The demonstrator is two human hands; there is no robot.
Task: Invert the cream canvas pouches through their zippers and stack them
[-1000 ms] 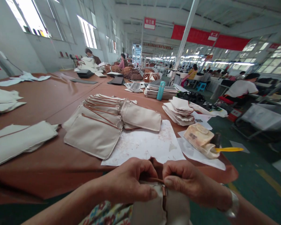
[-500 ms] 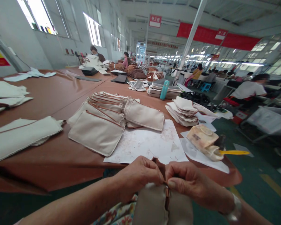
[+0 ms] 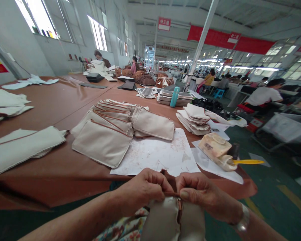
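Since the frame half a second earlier, the left hand [image 3: 146,187] has drawn slightly away from the right hand [image 3: 207,192]; its fingertips, then close against the right thumb, now stand apart from it, exposing a short length of brown edging strip [image 3: 172,193] between. Piles on the brown-covered table [image 3: 65,103] keep their arrangement. Across the table's near half lie a pile of beige panels with brown edging [image 3: 102,145], a pale folded stack [image 3: 27,145] at its left, and a smaller layered stack [image 3: 192,118] at its right; a marked white paper sheet [image 3: 160,155] extends toward the near edge.

Below both hands, just before that edge, hangs the beige workpiece [image 3: 162,219], divided by a brown-lined vertical gap. Each hand is clamped, thumb against curled forefinger, on the brown edging strip at its top; the remaining fingers are folded inward.

Containers: a stained cream plastic jug [image 3: 213,145] lies tipped on a pale sheet [image 3: 203,160] at the right corner, a yellow handle [image 3: 248,161] projecting from its mouth, any other contents hidden; a teal bottle [image 3: 174,97] stands farther back, its contents not visible.
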